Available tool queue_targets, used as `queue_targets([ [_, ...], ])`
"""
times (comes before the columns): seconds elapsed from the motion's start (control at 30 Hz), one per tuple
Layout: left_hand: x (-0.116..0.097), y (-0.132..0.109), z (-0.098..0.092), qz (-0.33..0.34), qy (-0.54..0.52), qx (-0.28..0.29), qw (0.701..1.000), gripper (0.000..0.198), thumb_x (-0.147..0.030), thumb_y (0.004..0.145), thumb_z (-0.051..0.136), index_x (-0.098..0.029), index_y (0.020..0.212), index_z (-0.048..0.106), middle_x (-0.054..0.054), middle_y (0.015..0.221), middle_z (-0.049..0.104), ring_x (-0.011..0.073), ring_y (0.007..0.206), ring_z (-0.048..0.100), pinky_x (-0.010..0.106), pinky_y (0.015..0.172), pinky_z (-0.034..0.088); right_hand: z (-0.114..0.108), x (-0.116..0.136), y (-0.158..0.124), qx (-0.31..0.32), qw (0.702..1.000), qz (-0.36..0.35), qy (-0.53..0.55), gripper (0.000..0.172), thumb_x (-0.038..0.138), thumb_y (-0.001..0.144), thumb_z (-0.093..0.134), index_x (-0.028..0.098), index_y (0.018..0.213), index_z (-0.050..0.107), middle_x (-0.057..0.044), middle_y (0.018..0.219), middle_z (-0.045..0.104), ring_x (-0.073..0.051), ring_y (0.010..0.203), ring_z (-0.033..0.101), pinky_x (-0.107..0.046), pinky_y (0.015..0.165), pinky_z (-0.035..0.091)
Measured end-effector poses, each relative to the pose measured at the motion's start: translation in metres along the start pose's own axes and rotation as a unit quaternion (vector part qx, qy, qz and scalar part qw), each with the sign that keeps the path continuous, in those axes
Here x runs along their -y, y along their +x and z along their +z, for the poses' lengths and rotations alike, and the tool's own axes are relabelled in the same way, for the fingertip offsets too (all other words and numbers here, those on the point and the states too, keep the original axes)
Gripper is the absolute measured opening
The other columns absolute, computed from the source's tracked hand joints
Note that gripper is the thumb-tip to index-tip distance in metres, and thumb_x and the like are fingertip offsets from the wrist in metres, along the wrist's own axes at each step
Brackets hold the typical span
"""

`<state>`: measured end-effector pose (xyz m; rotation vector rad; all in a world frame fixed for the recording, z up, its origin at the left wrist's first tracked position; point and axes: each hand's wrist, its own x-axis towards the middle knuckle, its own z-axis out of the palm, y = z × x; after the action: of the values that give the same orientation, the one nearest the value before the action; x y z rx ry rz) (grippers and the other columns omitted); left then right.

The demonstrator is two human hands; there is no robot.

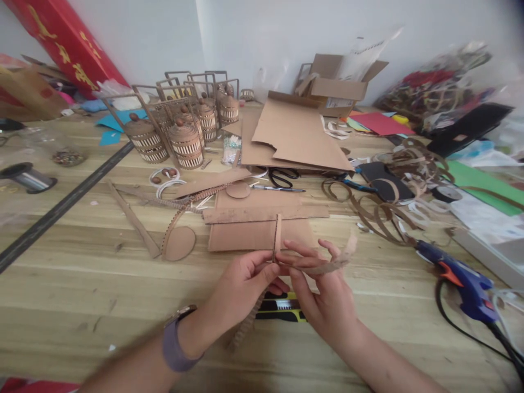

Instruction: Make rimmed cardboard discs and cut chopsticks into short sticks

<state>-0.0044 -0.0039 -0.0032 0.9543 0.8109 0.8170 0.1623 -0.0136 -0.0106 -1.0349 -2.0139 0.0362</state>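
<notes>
My left hand [249,278], with a watch on its wrist, pinches a narrow corrugated cardboard strip [277,234] that stands up between thumb and fingers. A ribbed length of cardboard [246,327] hangs below; I cannot tell whether it is the same piece. My right hand [329,289] meets the left at the fingertips and grips a thin brown paper strip [346,254], whose free end sticks out to the right. Beneath the hands lies a yellow-and-black utility knife [282,315], partly covered. Just beyond are flat cardboard pieces [241,236] and a cardboard disc [180,243].
A blue glue gun [462,284] with its cable lies at the right. Curled brown strips [380,213] and scissors [282,177] are farther back. Several lidded woven baskets with tall handles [186,144] stand at back left, near large cardboard sheets [295,134]. A wire spool [28,177] sits far left.
</notes>
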Motion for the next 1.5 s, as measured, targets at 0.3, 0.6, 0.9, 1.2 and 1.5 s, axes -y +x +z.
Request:
queue_targets([
  [0.3, 0.0000, -0.0007, 0.0043, -0.009, -0.018, -0.016, 1.000, 0.034, -0.042, 0.084, 0.067, -0.015, 0.105, 0.070, 0.007, 0.099, 0.072, 0.0187, 0.085, 0.069, 0.035, 0.085, 0.055, 0.0034, 0.0018, -0.0031, 0.001, 1.000, 0.006, 0.010, 0.021, 0.009, 0.092, 0.050, 0.023, 0.105, 0.058, -0.002, 0.095, 0.078, -0.021, 0.100, 0.072, -0.045, 0.108, 0.029],
  [0.6, 0.0008, -0.0002, 0.0029, -0.006, 0.002, -0.002, 1.000, 0.042, -0.046, 0.083, 0.068, -0.016, 0.112, 0.069, 0.009, 0.104, 0.071, 0.0172, 0.081, 0.068, 0.033, 0.080, 0.055, 0.0030, 0.0000, -0.0043, 0.008, 0.999, 0.028, 0.020, 0.021, 0.013, 0.095, 0.045, 0.023, 0.107, 0.059, -0.004, 0.100, 0.077, -0.021, 0.106, 0.069, -0.045, 0.108, 0.028],
  [0.9, 0.0024, 0.0003, 0.0024, 0.008, -0.020, 0.000, 1.000, 0.046, -0.052, 0.082, 0.068, -0.016, 0.111, 0.068, 0.008, 0.105, 0.071, 0.0201, 0.089, 0.069, 0.034, 0.084, 0.055, 0.0042, 0.0041, 0.0023, -0.018, 1.000, -0.001, -0.015, 0.012, 0.014, 0.091, 0.057, 0.026, 0.093, 0.058, 0.000, 0.095, 0.078, -0.022, 0.106, 0.069, -0.044, 0.108, 0.029],
  [1.2, 0.0059, 0.0012, 0.0049, 0.018, 0.002, -0.001, 1.000, 0.044, -0.051, 0.087, 0.061, -0.018, 0.115, 0.065, 0.007, 0.106, 0.071, 0.0187, 0.089, 0.068, 0.032, 0.082, 0.056, 0.0090, 0.0046, -0.0009, -0.015, 1.000, -0.012, 0.001, 0.016, 0.011, 0.092, 0.053, 0.024, 0.100, 0.057, -0.001, 0.097, 0.078, -0.020, 0.100, 0.072, -0.042, 0.110, 0.023],
  [1.5, 0.0054, 0.0012, 0.0030, 0.003, 0.011, 0.004, 1.000, 0.042, -0.043, 0.088, 0.062, -0.016, 0.120, 0.062, 0.008, 0.106, 0.070, 0.0149, 0.080, 0.068, 0.029, 0.077, 0.056, 0.0039, 0.0033, -0.0011, -0.001, 1.000, -0.010, -0.010, 0.018, 0.010, 0.094, 0.049, 0.022, 0.105, 0.059, -0.005, 0.103, 0.077, -0.020, 0.103, 0.070, -0.044, 0.110, 0.027],
])
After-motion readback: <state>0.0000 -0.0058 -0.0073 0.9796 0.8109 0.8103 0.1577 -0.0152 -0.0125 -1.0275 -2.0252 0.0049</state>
